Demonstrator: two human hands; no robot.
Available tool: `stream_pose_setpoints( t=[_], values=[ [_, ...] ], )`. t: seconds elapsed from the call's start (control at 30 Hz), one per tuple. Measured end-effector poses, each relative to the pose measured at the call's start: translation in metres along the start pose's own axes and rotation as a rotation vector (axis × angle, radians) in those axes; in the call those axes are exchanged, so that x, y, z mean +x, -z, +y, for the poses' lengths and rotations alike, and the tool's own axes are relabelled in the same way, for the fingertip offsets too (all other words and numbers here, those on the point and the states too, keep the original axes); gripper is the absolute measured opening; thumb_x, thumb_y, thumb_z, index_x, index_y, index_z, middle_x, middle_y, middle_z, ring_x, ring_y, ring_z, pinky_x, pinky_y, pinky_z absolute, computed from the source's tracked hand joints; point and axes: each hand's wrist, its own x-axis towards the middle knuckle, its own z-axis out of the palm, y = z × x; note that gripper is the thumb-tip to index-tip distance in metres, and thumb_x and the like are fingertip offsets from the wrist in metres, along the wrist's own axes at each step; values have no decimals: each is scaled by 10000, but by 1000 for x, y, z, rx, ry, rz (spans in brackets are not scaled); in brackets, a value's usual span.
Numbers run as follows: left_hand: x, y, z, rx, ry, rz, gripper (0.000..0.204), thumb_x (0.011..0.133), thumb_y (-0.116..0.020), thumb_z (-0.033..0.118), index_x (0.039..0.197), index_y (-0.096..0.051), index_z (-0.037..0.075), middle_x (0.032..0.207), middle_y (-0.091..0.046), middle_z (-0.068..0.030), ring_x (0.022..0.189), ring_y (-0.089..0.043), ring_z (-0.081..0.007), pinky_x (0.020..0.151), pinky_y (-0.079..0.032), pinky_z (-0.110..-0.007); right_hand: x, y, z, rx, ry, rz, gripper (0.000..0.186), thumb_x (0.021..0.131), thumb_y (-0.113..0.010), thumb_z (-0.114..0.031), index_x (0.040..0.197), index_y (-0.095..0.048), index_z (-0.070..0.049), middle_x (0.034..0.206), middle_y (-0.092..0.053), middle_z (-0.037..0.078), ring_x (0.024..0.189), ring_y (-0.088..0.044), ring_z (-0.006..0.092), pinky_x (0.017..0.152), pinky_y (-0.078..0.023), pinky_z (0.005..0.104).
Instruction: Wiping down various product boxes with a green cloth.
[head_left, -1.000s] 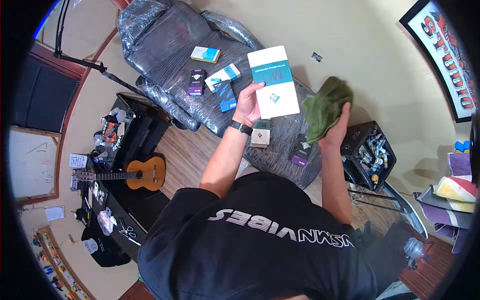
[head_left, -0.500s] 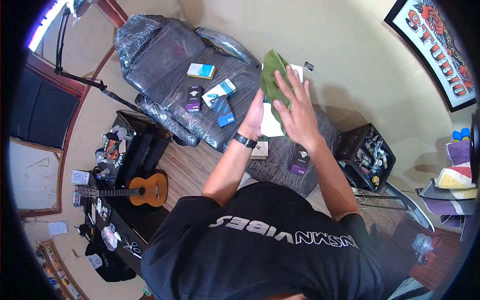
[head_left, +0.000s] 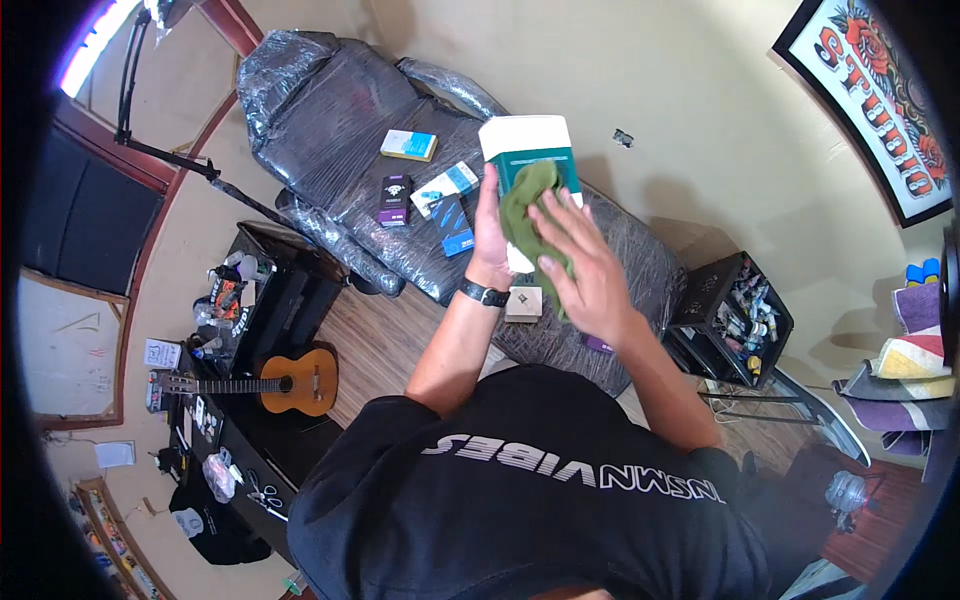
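Note:
My left hand [head_left: 491,240] grips a white and teal box [head_left: 524,139] by its left side, fingers mostly hidden behind it. My right hand [head_left: 577,262] lies over a crumpled olive-green cloth [head_left: 532,190], fingers pressing it against the box's face, so the cloth covers much of the box's middle and lower part. Beneath them a plastic-wrapped reclining chair [head_left: 340,120] bears several smaller boxes: a yellow and light blue one [head_left: 408,144], a black and purple one [head_left: 394,200], a white and blue one [head_left: 445,185], a dark blue one [head_left: 452,230] and a pale one [head_left: 524,306].
An acoustic guitar [head_left: 298,381] leans by a cluttered black desk [head_left: 243,460] at left. A black lamp arm [head_left: 160,150] reaches over from the upper left. At right stand a black case of supplies [head_left: 705,300] and folded towels [head_left: 900,370]; a framed picture [head_left: 875,110] hangs above.
My right hand has brought the green cloth leftward from beside the box onto its face; from half a second ago, cloth and fingers have slid down, uncovering the box's upper part.

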Motion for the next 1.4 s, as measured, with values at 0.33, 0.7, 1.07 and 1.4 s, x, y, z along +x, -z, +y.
stream_pose_setpoints(
  t=[0.33, 0.7, 1.07, 1.4],
  values=[
    [-25, -38, -10, 171, 29, -59, 662, 1072, -347, 561, 1502, -418, 62, 1432, -565, -115, 1264, -595, -239, 1071, -485, -392, 33, 21, 34, 111, -75, 178, 472, 1009, -516, -188, 1469, -523, -76, 1598, -393, 149, 1511, -285, 381, 1247, -169, 515],
    [-40, -37, -13, 307, -99, 0, 664, 1079, -319, 547, 1527, -383, 62, 1491, -495, -122, 1334, -525, -249, 1120, -440, -409, -3, 6, -16, 95, 70, 72, 608, 936, -654, -274, 1478, -499, -46, 1593, -393, 154, 1507, -296, 379, 1226, -212, 548],
    [-74, -61, -30, 413, -67, 84, 673, 1086, -306, 547, 1543, -348, 55, 1495, -492, -113, 1351, -503, -207, 1131, -408, -374, 30, 17, -4, 160, -6, 202, 543, 998, -563, -255, 1505, -472, -84, 1609, -370, 161, 1511, -298, 358, 1238, -180, 520],
    [-73, -44, -22, 344, -79, 103, 702, 1078, -259, 583, 1535, -360, 60, 1489, -501, -136, 1314, -549, -242, 1102, -452, -392, -23, -8, -19, 120, -49, 124, 517, 979, -579, -224, 1471, -521, -77, 1594, -399, 157, 1511, -297, 363, 1243, -168, 517]
  ],
)
